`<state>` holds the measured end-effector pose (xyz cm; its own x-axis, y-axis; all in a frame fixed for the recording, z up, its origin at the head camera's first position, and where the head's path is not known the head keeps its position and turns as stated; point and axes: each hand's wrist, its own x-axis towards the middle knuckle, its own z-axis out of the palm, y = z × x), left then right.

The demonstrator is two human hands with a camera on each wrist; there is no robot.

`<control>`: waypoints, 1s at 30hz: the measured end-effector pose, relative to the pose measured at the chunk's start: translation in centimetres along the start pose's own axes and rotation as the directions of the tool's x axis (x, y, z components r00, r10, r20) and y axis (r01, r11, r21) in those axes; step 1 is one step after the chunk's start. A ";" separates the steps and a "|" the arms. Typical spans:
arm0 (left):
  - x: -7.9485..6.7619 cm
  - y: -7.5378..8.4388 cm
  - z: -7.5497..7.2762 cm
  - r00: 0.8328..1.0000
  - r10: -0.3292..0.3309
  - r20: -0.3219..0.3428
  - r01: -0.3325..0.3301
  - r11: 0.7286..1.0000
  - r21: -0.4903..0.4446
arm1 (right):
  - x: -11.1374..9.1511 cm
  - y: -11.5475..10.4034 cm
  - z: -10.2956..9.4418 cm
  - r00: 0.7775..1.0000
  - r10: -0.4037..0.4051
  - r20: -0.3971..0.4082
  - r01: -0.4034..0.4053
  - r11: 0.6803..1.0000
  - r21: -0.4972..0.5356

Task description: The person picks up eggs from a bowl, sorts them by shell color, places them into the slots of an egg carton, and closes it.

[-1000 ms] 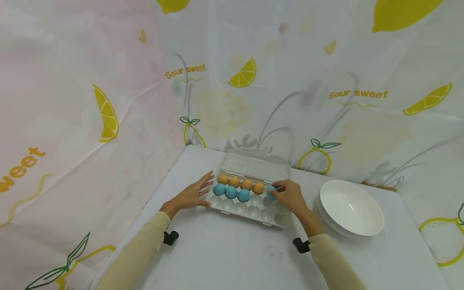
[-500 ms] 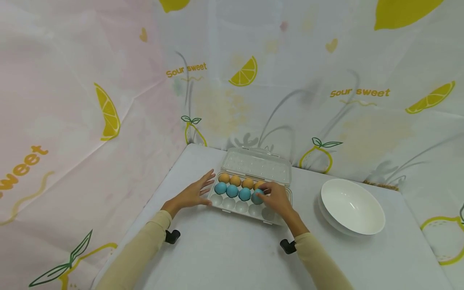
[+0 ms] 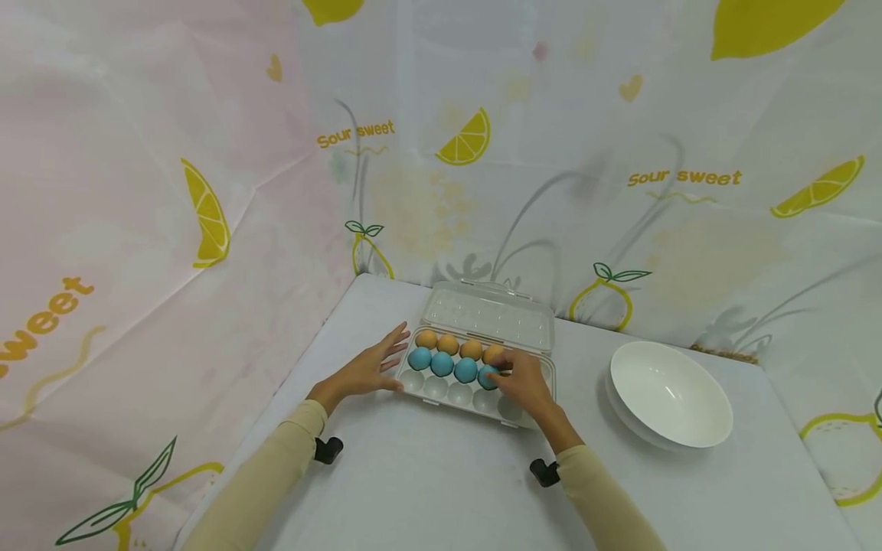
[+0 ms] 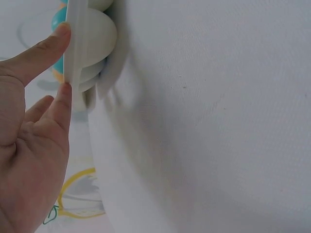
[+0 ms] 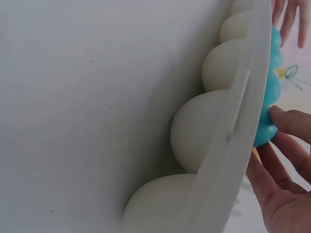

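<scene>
A clear plastic egg carton [image 3: 458, 394] lies on the table with its lid [image 3: 486, 312] folded back. Orange eggs [image 3: 448, 343] fill part of the back row, and blue eggs [image 3: 442, 364] sit in the middle row. My right hand [image 3: 522, 380] pinches the rightmost blue egg [image 3: 488, 376] down in its cup; the right wrist view shows thumb and fingertips on this blue egg [image 5: 265, 133]. At the carton's left end my left hand [image 3: 364, 370] has its fingers extended. Its thumb and a fingertip touch the rim [image 4: 74, 46] in the left wrist view.
To the right of the carton stands a white bowl [image 3: 667, 396]. A lemon-print cloth [image 3: 537, 191] hangs behind and to the left of the white table [image 3: 427, 474].
My right hand has carried the blue egg leftward from the carton's right side into the middle row, beside the other blue eggs, and lowered it. My left hand has stayed at the carton's left end.
</scene>
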<state>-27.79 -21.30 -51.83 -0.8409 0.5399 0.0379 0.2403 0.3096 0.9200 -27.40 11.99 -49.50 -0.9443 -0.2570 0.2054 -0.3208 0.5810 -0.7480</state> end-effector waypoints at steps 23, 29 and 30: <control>1.1 2.1 -1.3 0.998 -0.057 0.031 0.050 0.983 0.176 | 2.1 0.1 -6.4 0.957 -0.041 -0.287 0.032 0.999 -0.036; 3.7 2.3 -3.2 0.997 0.018 -0.082 0.005 0.962 0.274 | 4.0 0.4 -10.2 0.880 -0.047 -0.472 0.048 0.999 -0.010; 4.4 2.3 -3.6 0.994 0.030 -0.107 0.001 0.960 0.281 | 4.4 0.5 -10.7 0.867 -0.042 -0.497 0.051 0.999 0.006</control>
<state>-32.65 -21.04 -48.19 -0.8803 0.4622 0.1068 0.3658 0.5180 0.7732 -32.53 19.39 -42.20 -0.8413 0.1372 0.5229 -0.3683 0.5627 -0.7401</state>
